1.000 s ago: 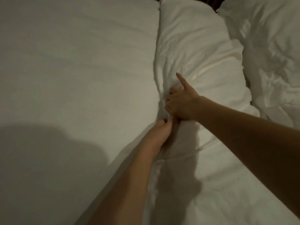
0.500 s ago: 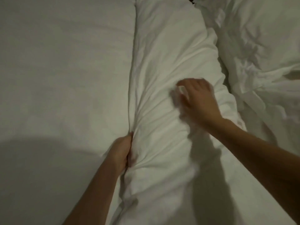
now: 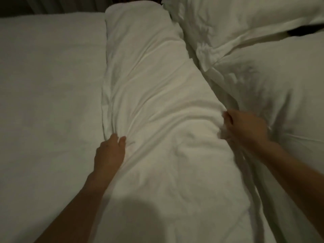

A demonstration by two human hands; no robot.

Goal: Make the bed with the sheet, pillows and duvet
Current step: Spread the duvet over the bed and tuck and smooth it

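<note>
Both hands have spread apart since half a second ago: the right hand (image 3: 245, 128), which lay on top of the folded duvet (image 3: 157, 120), now sits at its right edge, while the left hand (image 3: 110, 151) has stayed at the left edge. From the head camera, the only view, the duvet lies as a long bunched roll down the bed, on the smooth fitted sheet (image 3: 49, 85) that shows to its left. Two pillows (image 3: 263, 72) lie crumpled just beside its right side, touching it. The left hand presses into the duvet's left fold with fingers bent into the cloth, gripping a gather of it. The right hand looks to be clenched round a bunch of the duvet's right edge, though motion blur makes the fingers hard to read. The step in hand seems to be unfolding the duvet across the mattress. The next move likely calls for pulling the two edges outward and flat, keeping clear of the pillows.
</note>
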